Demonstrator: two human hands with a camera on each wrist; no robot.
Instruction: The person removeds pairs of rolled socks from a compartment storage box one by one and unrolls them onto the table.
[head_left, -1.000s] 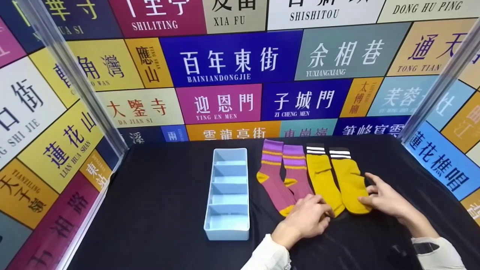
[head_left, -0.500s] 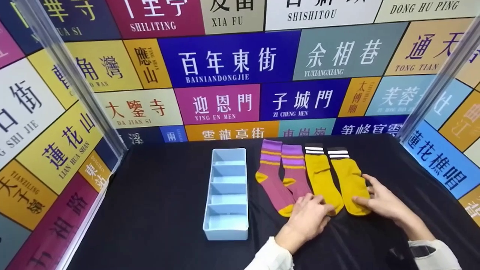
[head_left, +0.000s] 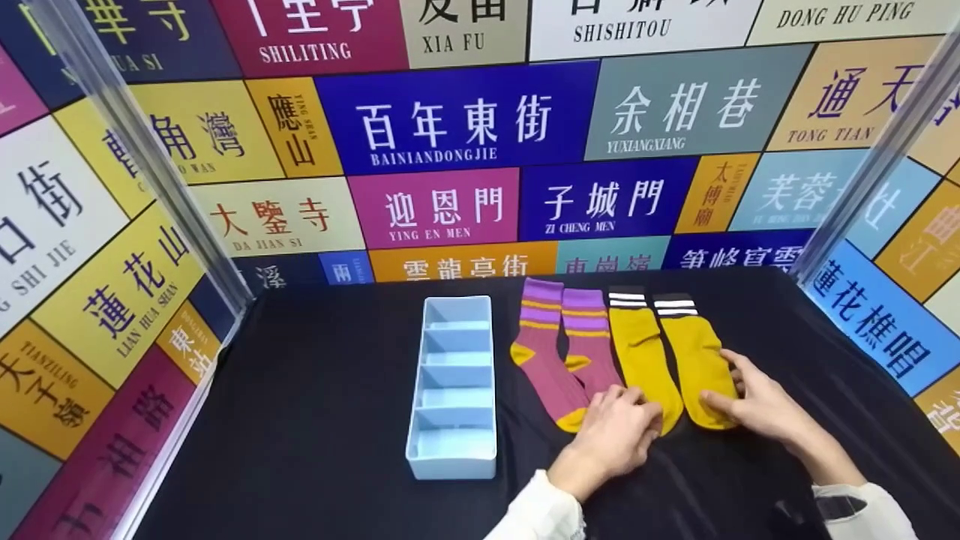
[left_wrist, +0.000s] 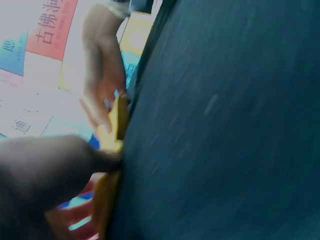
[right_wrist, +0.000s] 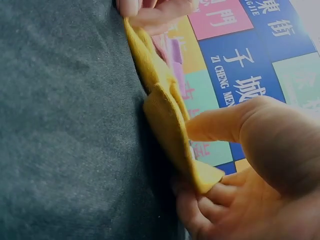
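A black-covered bench (head_left: pixel 315 420) is carrying a pale blue divided tray (head_left: pixel 454 384), with two purple socks (head_left: pixel 559 360) lying just beside it and two yellow socks (head_left: pixel 667 360) next to those. The left hand (head_left: pixel 616 435) is resting on the toe of the nearer yellow sock, its grip loosely curled there. The right hand (head_left: pixel 757 405) is pinching the toe of the outer yellow sock (right_wrist: pixel 170 125) between thumb and fingers.
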